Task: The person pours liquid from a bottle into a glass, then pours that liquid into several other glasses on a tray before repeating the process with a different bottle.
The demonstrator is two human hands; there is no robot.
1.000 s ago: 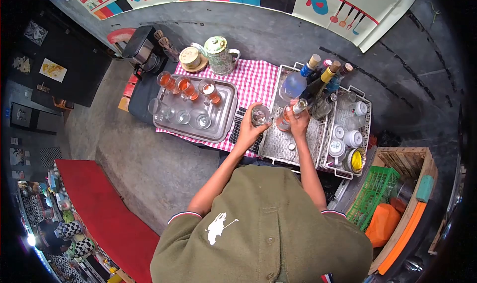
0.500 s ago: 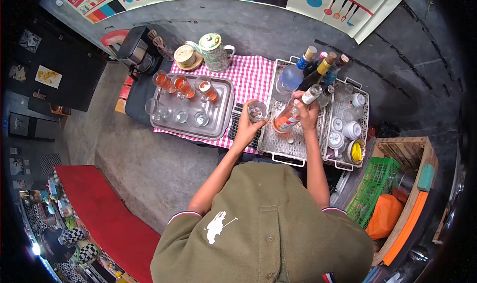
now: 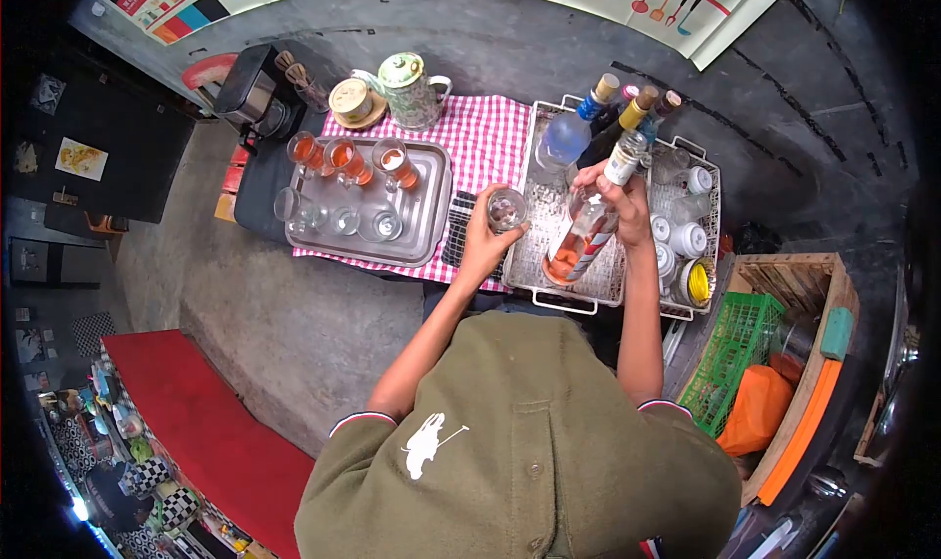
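Observation:
My left hand [image 3: 482, 242] is wrapped round a small clear glass [image 3: 507, 209], just left of the white wire rack [image 3: 610, 302]. My right hand [image 3: 623, 206] grips the neck of a clear bottle [image 3: 580, 240] with reddish liquid in it, which stands tilted over the rack. Several other bottles are behind it, among them a blue-necked clear one [image 3: 564, 139]. On the metal tray [image 3: 421, 253] at the left are glass mugs, three of them [image 3: 397, 167] with reddish-orange drink and others [image 3: 345, 220] with no drink visible.
A lidded pitcher [image 3: 412, 98] and a round tin [image 3: 350, 100] stand on the checked cloth [image 3: 498, 127]. White cups [image 3: 688, 237] fill a second rack at the right. Nearby are a coffee maker [image 3: 260, 98], a green crate [image 3: 730, 358] and a wooden box [image 3: 833, 294].
My right hand has moved slightly right with the bottle, which now stands more upright. The glass in my left hand remains at nearly the same place. The whole view has shifted a little.

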